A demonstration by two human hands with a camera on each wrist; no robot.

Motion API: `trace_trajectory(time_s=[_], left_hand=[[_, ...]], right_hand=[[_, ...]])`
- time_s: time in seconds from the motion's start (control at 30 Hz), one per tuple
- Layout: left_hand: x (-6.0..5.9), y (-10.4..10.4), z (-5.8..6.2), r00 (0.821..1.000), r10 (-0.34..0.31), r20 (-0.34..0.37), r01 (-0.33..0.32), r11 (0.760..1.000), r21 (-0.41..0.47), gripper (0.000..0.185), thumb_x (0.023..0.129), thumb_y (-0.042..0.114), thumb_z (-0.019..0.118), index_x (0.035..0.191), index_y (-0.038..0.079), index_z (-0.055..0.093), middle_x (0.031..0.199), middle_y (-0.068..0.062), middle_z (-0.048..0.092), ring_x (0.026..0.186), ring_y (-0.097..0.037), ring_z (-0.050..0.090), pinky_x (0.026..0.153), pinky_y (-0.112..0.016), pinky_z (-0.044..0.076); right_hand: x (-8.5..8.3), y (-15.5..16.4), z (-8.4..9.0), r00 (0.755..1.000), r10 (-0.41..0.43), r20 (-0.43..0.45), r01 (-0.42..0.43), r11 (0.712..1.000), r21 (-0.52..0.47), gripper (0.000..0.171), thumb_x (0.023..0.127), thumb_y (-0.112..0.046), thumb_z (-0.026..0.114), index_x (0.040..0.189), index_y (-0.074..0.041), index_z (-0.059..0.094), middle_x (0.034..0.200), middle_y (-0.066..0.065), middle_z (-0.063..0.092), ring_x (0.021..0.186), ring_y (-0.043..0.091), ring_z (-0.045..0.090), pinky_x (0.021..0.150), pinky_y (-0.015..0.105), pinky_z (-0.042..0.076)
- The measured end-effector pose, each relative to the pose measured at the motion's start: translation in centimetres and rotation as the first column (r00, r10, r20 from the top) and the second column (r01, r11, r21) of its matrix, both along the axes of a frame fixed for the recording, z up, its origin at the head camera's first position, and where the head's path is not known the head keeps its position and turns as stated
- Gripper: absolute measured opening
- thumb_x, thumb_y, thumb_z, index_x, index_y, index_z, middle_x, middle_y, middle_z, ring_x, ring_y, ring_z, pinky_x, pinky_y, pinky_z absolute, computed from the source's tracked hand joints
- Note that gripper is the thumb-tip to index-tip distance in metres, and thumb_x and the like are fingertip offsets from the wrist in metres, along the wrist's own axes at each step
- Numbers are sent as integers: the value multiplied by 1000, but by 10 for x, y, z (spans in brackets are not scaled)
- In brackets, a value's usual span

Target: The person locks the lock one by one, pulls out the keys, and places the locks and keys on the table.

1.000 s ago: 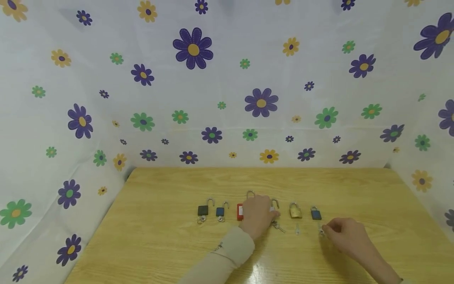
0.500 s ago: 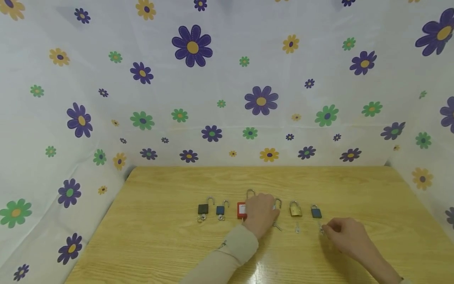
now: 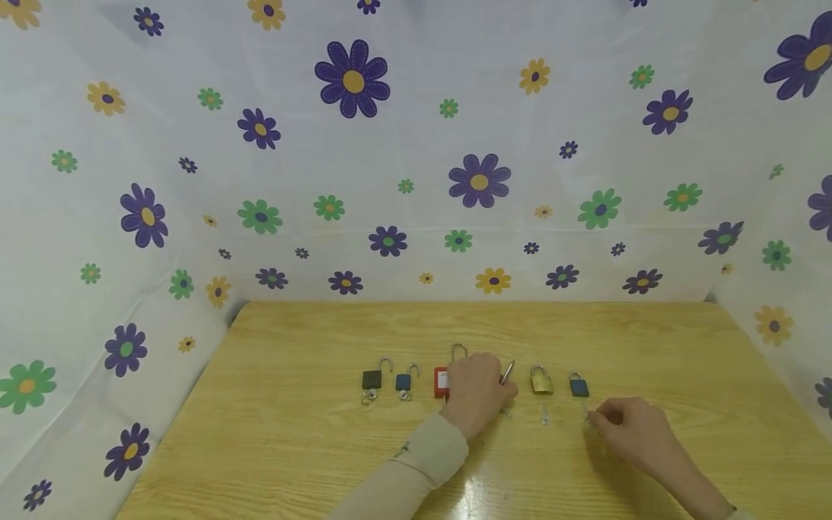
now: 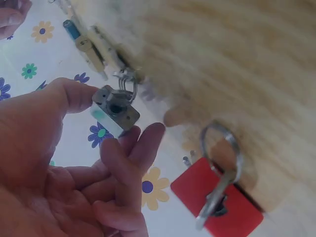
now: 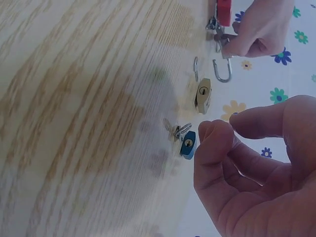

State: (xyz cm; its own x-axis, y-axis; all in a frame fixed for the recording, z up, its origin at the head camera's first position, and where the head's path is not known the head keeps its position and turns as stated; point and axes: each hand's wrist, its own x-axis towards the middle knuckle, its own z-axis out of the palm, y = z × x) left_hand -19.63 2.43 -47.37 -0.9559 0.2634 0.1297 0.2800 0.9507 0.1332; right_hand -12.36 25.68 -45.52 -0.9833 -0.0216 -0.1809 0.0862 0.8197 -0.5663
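Head view shows six small padlocks in a row across the middle of the light wooden surface (image 3: 312, 433). At centre frame the left hand (image 3: 477, 390) pinches a small grey metal padlock (image 4: 116, 107) between thumb and fingertips, lifted beside the red padlock with the open steel shackle (image 4: 219, 202). Lower right, the right hand (image 3: 633, 426) has thumb and forefinger curled close together just beside the keys (image 5: 175, 131) of the small blue padlock (image 5: 188, 144); I cannot tell whether it grips them. The pinch on the grey lock looks shallow, so it could slip and knock the red one out of line.
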Motion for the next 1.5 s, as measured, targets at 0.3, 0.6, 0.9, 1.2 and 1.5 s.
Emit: trace_trajectory(time_s=[0.3,0.6,0.9,1.2,1.5], left_hand=[[0,-5,3,995,-64,72,41,959,280,40,83,27,75,53,19,49,45,10,37,42,-2,23,37,-17,18],[3,-14,4,971,-157,180,18,799,601,22,85,27,74,98,13,62,84,5,69,68,-1,58,62,-18,47],[3,-18,7,955,-236,181,41,706,707,35,83,26,77,112,12,63,93,4,69,75,1,60,70,-19,51],[5,-22,4,918,-352,182,49,556,830,18,88,25,83,105,17,80,92,7,78,75,1,69,69,-20,57],[17,-28,16,873,-374,312,-96,496,863,22,86,27,84,107,19,81,96,7,80,83,-3,73,75,-22,58]], right_hand=[[1,0,-1,1000,9,-8,-9,1000,-26,26,100,-25,61,96,-5,77,81,0,74,74,14,63,64,33,51],[1,-1,-1,1000,6,5,-6,1000,-27,25,101,-24,62,94,-7,78,81,-2,74,76,13,65,64,33,51],[3,-4,-1,999,-1,-39,0,1000,-28,22,99,-23,63,90,-10,78,77,-3,71,74,12,62,63,32,48],[2,-8,5,999,-18,-34,16,998,-67,24,101,-26,62,98,-9,77,85,-1,74,80,13,64,68,33,52],[2,-29,32,956,-30,-293,-17,988,-155,27,102,-31,64,106,-7,77,89,3,78,70,2,64,60,23,51]])
